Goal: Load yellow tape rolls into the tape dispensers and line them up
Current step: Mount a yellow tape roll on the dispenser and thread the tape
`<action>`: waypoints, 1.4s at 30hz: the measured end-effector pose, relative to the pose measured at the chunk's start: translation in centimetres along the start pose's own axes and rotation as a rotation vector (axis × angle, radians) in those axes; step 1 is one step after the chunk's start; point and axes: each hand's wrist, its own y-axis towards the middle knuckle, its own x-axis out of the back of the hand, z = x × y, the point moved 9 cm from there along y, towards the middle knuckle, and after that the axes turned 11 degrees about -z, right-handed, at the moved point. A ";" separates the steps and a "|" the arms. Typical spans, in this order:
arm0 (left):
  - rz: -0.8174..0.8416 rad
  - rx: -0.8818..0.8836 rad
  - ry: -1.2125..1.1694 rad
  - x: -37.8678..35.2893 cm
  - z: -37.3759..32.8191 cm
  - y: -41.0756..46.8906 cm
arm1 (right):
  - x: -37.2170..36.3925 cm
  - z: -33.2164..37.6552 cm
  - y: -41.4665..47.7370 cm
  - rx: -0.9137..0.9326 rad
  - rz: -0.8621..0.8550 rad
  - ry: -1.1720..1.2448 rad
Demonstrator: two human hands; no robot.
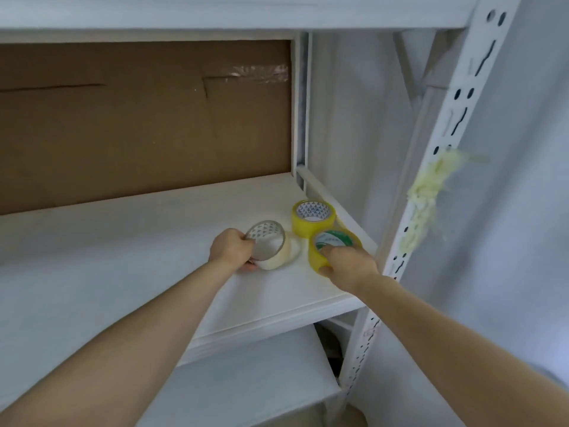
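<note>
Three tape rolls lie at the right end of a white shelf (123, 257). My left hand (231, 249) grips a pale, almost clear roll (271, 251), tilted up off the board, fingers inside its core. My right hand (345, 261) grips a yellow roll with a green-printed core (329, 241), thumb at its lower edge and fingers in the core. A second yellow roll (312, 220) stands just behind it, untouched, close to the shelf's side rail. No tape dispenser is in view.
A brown cardboard sheet (144, 118) backs the shelf. A white perforated upright (431, 180) stands at the right, with a wad of yellowish tape (428, 195) stuck on it. Another shelf board (246, 13) sits overhead, and a lower one (246, 380) below.
</note>
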 end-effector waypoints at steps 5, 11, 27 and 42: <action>-0.019 0.045 0.018 -0.6 0.6 -0.4 | -0.1 -0.1 0.0 0.028 0.012 0.154; 0.054 0.031 -0.009 -2.7 -1.1 -0.2 | 4.5 -1.3 0.2 -0.106 -0.219 0.587; 0.176 -0.089 0.170 -5.7 -5.3 -2.0 | 7.1 -1.1 0.8 -0.055 -0.193 0.594; -0.155 -0.100 0.929 13.5 6.1 -1.7 | 4.6 20.3 3.3 0.432 -0.031 0.465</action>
